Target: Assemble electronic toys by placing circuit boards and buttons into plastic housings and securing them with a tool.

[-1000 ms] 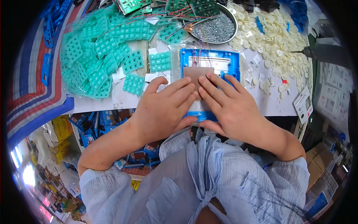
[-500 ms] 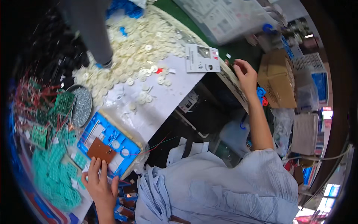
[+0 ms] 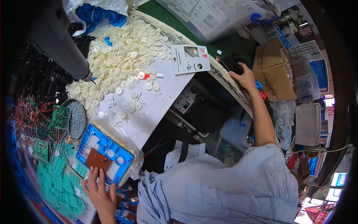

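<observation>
My left hand [image 3: 100, 194] has its fingers stretched out, the fingertips on the lower edge of a brown circuit board [image 3: 99, 159]. That board lies in a blue plastic housing [image 3: 125, 154] with thin red and green wires leading off to the right. Out to the right, my right hand [image 3: 246, 78] has thumb and fingers around a smooth black object [image 3: 235, 62] at the green surface's edge; its kind cannot be made out. A white faceplate [image 3: 191, 59] with a window and a round hole lies left of that hand.
A grey electric screwdriver [image 3: 65, 44] hangs over piled cream plastic discs [image 3: 119, 56]. At left are a dish of small screws [image 3: 77, 119], wired green circuit boards [image 3: 60, 116] and teal perforated pieces [image 3: 59, 186]. A cardboard box [image 3: 271, 71] and clear bin [image 3: 209, 18] stand at right and back.
My right hand has closed around the black object and turned slightly. My left hand stays at the brown board. The whole view has shifted a little.
</observation>
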Motion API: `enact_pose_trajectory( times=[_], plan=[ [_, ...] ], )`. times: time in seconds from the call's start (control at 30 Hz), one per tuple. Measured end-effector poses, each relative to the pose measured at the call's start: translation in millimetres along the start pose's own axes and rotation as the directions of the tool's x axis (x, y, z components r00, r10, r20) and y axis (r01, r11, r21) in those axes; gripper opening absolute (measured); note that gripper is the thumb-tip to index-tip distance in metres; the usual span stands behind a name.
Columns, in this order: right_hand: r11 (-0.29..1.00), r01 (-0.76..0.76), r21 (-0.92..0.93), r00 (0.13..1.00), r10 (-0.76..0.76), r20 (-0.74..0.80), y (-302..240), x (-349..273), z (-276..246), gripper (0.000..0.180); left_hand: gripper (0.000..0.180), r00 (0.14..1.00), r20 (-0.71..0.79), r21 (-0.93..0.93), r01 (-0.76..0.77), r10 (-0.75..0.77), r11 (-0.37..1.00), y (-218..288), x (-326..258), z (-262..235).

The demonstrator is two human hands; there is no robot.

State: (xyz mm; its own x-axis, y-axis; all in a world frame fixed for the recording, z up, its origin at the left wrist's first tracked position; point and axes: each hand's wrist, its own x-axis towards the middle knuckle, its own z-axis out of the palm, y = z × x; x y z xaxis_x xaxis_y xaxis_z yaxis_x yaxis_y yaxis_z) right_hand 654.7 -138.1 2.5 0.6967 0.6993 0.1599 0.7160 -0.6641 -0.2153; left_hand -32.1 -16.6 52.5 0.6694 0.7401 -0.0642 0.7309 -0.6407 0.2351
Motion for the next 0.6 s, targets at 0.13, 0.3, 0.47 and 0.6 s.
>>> enact_pose_trajectory(
  times=[0.13,0.3,0.47,0.6],
  plan=[
    [0.974,-0.019,0.224,0.996,0.039,-0.086,-12,-5,-7,0.082,0.056,1.0,0.013,0.007,0.01,-0.01,1.0,2,0,-1],
    [0.976,0.032,0.214,0.981,0.01,-0.193,-13,-7,-13,0.074,0.057,0.999,0.033,0.014,0.031,-0.031,0.999,4,1,-1],
    [0.995,0.059,-0.085,0.98,-0.074,-0.187,-36,-9,-22,0.07,0.055,0.999,0.035,0.054,0.012,-0.014,0.998,-1,-2,3],
    [0.987,0.076,-0.143,0.984,-0.097,-0.147,-47,-10,-23,0.074,0.054,0.999,0.036,0.064,0.004,-0.006,0.998,-3,-3,5]
  ],
)
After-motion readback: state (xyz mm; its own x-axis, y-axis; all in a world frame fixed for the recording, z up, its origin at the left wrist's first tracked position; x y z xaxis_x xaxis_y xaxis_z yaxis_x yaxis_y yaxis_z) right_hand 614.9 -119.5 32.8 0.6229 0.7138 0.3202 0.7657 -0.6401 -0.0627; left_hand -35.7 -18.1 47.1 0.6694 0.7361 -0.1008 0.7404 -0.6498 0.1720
